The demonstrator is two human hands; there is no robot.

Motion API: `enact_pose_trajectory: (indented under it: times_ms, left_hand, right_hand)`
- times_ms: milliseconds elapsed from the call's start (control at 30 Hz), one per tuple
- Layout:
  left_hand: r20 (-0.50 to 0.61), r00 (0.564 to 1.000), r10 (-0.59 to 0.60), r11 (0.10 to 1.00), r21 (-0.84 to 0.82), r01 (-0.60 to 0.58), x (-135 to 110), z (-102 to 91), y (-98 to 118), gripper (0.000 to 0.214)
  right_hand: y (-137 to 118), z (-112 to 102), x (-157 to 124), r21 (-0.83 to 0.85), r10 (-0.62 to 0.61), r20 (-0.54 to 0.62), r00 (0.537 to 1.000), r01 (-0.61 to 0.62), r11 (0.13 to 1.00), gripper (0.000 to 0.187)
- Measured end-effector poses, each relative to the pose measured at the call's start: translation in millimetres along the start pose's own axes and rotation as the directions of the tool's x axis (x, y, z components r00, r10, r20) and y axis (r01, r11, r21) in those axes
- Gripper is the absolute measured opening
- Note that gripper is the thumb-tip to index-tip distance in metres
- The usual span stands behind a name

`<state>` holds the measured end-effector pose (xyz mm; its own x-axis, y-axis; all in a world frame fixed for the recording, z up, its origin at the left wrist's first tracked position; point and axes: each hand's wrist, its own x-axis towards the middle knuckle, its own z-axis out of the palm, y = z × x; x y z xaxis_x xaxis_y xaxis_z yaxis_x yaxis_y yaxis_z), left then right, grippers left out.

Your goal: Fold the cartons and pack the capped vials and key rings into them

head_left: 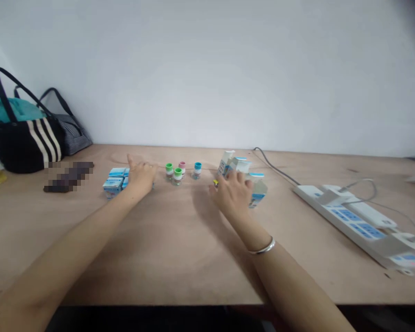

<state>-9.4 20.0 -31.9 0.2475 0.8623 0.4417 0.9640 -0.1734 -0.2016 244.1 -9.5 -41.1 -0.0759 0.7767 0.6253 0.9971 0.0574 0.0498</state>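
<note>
My left hand (141, 178) rests at the right end of a cluster of small blue-and-white boxes (115, 180), thumb raised and fingers curled over one box. My right hand (232, 192), with a silver bangle on the wrist, lies with fingers spread against opened white-and-blue cartons (235, 164) and a tipped carton (259, 188). A small yellow thing (215, 183) shows beside its thumb. Between the hands stand small vials: two with green caps (169, 168) (177, 174), one pink (182, 166) and one blue (197, 168).
A white power strip (349, 216) with plugs and cables lies at the right. A black striped bag (24, 138) and a grey bag (71, 131) stand at the back left against the wall. A dark blurred object (69, 176) lies near them.
</note>
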Motion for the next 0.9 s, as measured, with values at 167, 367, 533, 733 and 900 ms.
enact_pose_trajectory:
  times_ms: [167, 367, 533, 733, 900]
  left_hand:
    - [-0.045, 0.999, -0.002, 1.0, -0.028, 0.0, -6.9, -2.6, 2.2, 0.038]
    - [-0.28, 0.948, 0.154, 0.931, -0.281, -0.235, -43.1, -6.4, 22.4, 0.032]
    - [-0.319, 0.938, 0.134, 0.769, -0.563, -0.302, -68.6, 8.0, 33.7, 0.036]
    - [-0.252, 0.962, 0.105, 0.601, -0.754, -0.263, -74.5, 16.6, 45.4, 0.066]
    - [-0.2, 0.979, 0.03, 0.525, -0.83, -0.186, -73.1, 21.7, 46.2, 0.069]
  right_hand:
    - [34.8, -26.5, 11.8, -0.171, 0.242, 0.208, 0.948, -0.208, 0.963, 0.036]
    - [41.7, -37.1, 18.1, -0.151, 0.207, 0.281, 0.937, -0.17, 0.974, 0.023]
    - [0.5, -32.4, 5.5, 0.132, -0.107, -0.216, 0.971, 0.137, 0.982, 0.02]
    - [-59.7, -9.1, -22.4, 0.325, -0.487, -0.215, 0.846, 0.533, 0.781, 0.013]
    - [-68.3, -3.9, -28.6, 0.481, -0.537, -0.211, 0.817, 0.565, 0.67, 0.023]
